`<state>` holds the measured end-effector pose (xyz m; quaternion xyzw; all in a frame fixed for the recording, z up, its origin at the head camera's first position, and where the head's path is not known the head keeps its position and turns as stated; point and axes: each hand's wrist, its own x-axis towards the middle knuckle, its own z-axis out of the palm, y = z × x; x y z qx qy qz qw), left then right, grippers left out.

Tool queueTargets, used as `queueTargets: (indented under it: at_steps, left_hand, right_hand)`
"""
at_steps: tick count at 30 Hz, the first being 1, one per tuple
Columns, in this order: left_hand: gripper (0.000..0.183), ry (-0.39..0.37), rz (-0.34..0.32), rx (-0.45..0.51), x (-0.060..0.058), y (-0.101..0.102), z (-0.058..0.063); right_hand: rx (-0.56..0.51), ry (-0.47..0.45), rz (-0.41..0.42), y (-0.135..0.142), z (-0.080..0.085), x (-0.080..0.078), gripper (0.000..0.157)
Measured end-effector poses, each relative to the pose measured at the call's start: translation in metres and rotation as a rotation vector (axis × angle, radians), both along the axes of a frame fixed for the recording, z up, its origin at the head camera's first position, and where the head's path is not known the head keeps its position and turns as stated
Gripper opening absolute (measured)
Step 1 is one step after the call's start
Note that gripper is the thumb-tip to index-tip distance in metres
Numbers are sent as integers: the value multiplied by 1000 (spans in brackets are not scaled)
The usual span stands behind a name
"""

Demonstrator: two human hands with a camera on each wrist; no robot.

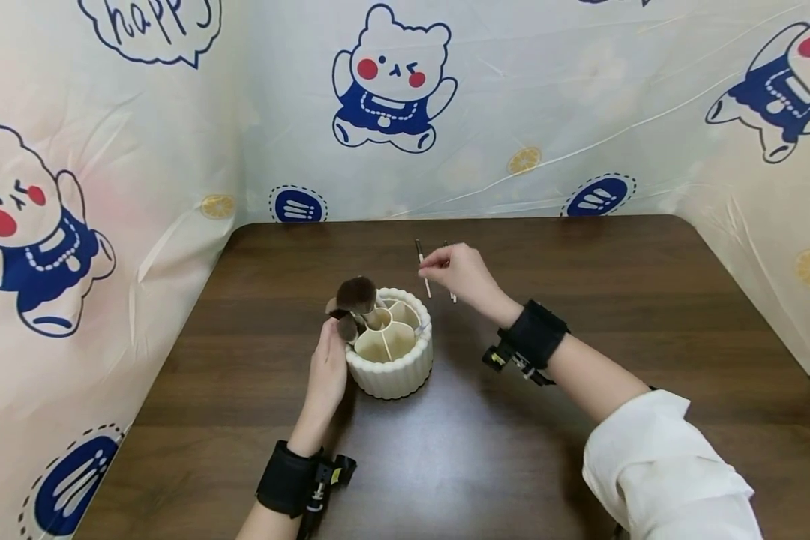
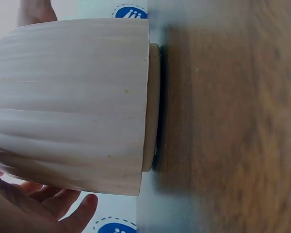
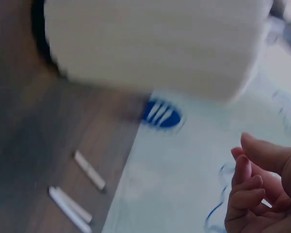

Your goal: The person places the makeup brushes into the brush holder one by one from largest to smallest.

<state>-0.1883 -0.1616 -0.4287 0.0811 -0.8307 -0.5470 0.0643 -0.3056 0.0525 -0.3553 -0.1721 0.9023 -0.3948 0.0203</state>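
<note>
A cream fluted round holder [image 1: 391, 375] with several compartments stands on the table. Makeup brushes [image 1: 356, 295] with dark, full heads rise from its left side. My left hand [image 1: 327, 367] rests along the holder's left wall; in the left wrist view its fingers [image 2: 63, 204] lie beside that wall, the thumb mostly hidden. Behind and right of the holder, my right hand [image 1: 466, 279] hovers over thin pale sticks [image 1: 427, 287] with dark ends. The right wrist view shows its fingers loosely bent, thumb near the index finger, nothing visible between them. Three slim sticks [image 3: 89, 171] lie there on the table.
The brown wooden table [image 1: 243, 390] has rounded far corners. A pale printed curtain [image 1: 513, 75] with cartoon bears hangs behind it and at both sides. Black straps with small cameras circle both wrists, and a white sleeve [image 1: 668, 465] covers the right forearm.
</note>
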Motion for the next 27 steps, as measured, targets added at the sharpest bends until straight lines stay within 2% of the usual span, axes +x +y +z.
queueTargets:
  at_steps: [7,12,20,24,27]
  left_hand:
    - [54,-19,-16,5,2,-2,0]
    - [55,-30,2,-7,4,-1,1]
    - [55,-22,25,-19,4,0,-1]
    - [52,-21,30,-22,4,1,-1]
    - [49,-11,35,-22,2,1,0]
  right_hand:
    - [15,14,-190,-11,-14,-55,20]
    - [65,11,-273,-18,-30,-79,21]
    - [128,-25,-364,-31,-60,-99,19]
    - [161,-50,-366,-38,-71,-102,23]
    - [166,-71,-364,-42,-73,-103,25]
